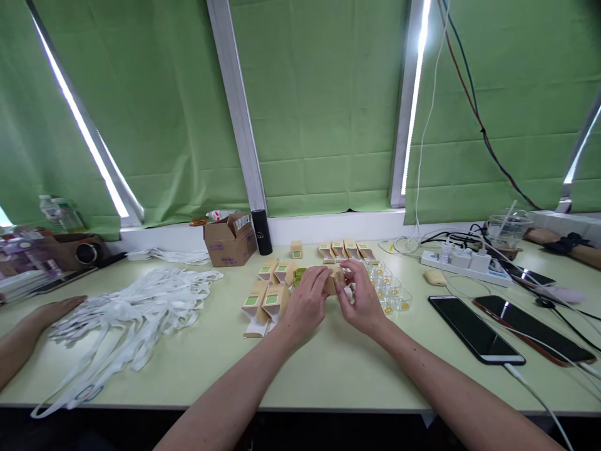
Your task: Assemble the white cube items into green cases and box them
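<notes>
A small brown cardboard box (pixel 333 282) is held between both hands over the middle of the table. My left hand (pixel 307 297) closes on its left side, and the fingers of my right hand (pixel 361 297) grip its right side. Left of my left hand stand several open kraft boxes (pixel 277 299) with green labels and white flaps. Green pieces (pixel 299 274) lie just behind that hand. Beside my right hand are several small clear cups (pixel 393 289) with yellow spots in them. Behind the hands, more open kraft boxes (pixel 350 250) form a row, with a single closed-looking box (pixel 296 250) to their left.
White lanyards (pixel 141 300) lie heaped at left, near another person's hand (pixel 61 308). A carton (pixel 230 241) and black cylinder (pixel 261 232) stand at the back. Phones (pixel 474 329), cables and a power strip (pixel 464 263) fill the right; another person's arm (pixel 563 245) rests there.
</notes>
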Demonstrator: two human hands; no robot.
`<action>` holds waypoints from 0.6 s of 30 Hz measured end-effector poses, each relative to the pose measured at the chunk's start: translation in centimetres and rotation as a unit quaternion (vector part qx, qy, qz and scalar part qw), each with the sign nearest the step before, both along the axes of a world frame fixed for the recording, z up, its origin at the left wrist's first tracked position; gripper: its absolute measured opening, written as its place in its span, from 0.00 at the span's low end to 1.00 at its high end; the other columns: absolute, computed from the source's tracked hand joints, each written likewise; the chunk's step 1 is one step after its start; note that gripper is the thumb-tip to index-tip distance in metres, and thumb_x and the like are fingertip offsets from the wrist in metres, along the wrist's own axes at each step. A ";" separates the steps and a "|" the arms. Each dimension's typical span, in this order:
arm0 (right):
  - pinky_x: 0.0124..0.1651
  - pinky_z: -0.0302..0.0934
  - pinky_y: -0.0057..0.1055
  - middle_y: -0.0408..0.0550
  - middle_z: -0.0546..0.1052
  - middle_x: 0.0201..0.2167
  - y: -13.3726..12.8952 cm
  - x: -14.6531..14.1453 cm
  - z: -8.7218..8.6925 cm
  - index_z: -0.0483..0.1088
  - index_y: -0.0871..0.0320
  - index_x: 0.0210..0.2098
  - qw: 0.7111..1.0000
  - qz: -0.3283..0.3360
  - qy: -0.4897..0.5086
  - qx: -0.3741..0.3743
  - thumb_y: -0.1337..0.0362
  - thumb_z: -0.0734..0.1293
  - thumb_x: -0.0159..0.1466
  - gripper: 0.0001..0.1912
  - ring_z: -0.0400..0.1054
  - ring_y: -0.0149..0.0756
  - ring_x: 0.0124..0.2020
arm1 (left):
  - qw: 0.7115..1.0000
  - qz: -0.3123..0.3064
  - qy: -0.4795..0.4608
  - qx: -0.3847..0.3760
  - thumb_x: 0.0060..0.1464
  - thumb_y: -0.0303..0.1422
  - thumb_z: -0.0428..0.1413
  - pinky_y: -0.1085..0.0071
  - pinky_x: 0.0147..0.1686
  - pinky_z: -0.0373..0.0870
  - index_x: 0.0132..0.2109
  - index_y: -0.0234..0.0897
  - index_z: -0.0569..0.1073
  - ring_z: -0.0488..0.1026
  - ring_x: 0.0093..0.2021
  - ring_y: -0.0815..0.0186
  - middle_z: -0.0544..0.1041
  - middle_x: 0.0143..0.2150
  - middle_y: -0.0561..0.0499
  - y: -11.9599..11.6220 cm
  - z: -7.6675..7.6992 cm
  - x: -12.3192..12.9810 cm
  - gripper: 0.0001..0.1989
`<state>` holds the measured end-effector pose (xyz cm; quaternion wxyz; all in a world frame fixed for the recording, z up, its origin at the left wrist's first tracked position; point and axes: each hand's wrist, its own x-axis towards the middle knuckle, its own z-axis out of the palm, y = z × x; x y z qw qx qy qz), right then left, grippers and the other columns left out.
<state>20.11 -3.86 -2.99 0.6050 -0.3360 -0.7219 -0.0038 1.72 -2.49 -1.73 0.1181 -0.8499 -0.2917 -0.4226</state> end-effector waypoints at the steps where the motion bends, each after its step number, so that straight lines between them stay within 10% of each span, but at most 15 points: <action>1: 0.49 0.75 0.48 0.62 0.68 0.62 0.0 0.0 0.0 0.60 0.52 0.64 1.000 -0.002 0.000 0.000 0.63 0.63 0.72 0.22 0.72 0.50 0.57 | 1.000 0.000 -0.004 -0.009 0.61 0.19 0.51 0.44 0.65 0.73 0.69 0.39 0.63 0.70 0.67 0.50 0.73 0.63 0.38 0.0 0.0 0.0 0.30; 10: 0.34 0.72 0.40 0.55 0.76 0.54 0.0 0.7 0.4 0.63 0.51 0.60 0.996 -0.037 0.069 -0.030 0.62 0.57 0.76 0.15 0.70 0.34 0.27 | 0.992 -0.005 -0.069 -0.108 0.61 0.21 0.56 0.51 0.60 0.76 0.68 0.43 0.60 0.74 0.62 0.53 0.74 0.61 0.40 0.1 -0.2 -0.6 0.31; 18: 0.56 0.74 0.53 0.57 0.77 0.52 0.8 1.9 1.4 0.69 0.52 0.57 0.986 -0.077 0.049 0.140 0.67 0.62 0.74 0.14 0.72 0.50 0.59 | 0.994 -0.044 -0.062 -0.079 0.63 0.20 0.53 0.51 0.62 0.74 0.63 0.44 0.65 0.72 0.64 0.55 0.74 0.62 0.41 0.1 0.0 -0.5 0.25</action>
